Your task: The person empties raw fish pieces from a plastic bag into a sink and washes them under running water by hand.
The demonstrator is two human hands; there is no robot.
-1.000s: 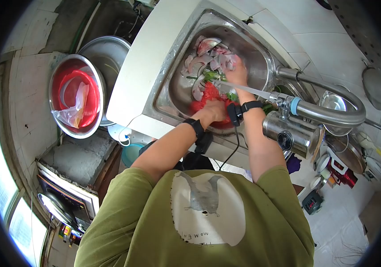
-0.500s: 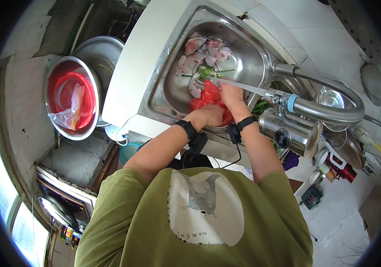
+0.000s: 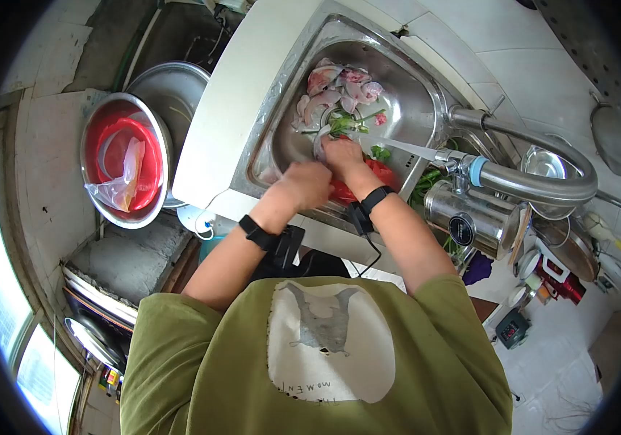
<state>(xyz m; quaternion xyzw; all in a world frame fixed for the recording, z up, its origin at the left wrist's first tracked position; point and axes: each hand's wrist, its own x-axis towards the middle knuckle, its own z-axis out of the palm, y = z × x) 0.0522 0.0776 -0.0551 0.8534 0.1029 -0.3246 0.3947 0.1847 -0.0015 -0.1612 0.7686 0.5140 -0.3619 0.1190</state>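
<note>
In the steel sink [image 3: 271, 148] lie pale pink-and-grey pieces [image 3: 323, 101] that look like raw fish. Beside them is a small bunch of green stalks [image 3: 344, 122]. My right hand [image 3: 343, 154] reaches down with curled fingers, just below the stalks and touching a pale piece [image 3: 320, 143]; whatever the fingers grip is hidden. A red plastic bag [image 3: 381, 172] lies crumpled under my right wrist. My left hand [image 3: 305, 185] hovers over the sink's near left side, blurred by motion, its fingers unclear. Water runs from the tap [image 3: 452, 157] close to my right hand.
At left, a steel basin [image 3: 86, 148] holds a red bowl [image 3: 152, 170] with a clear plastic bag [image 3: 126, 181]. White counter [image 3: 216, 123] borders the sink. To the right stand a steel cylinder [image 3: 470, 217], a curved pipe [image 3: 575, 174] and leafy greens [image 3: 426, 181].
My left hand has come off the red bag and moved left. My right hand has shifted left toward the pale pieces, and the bag now lies under its wrist. A small pink bit shows by the stalks.
</note>
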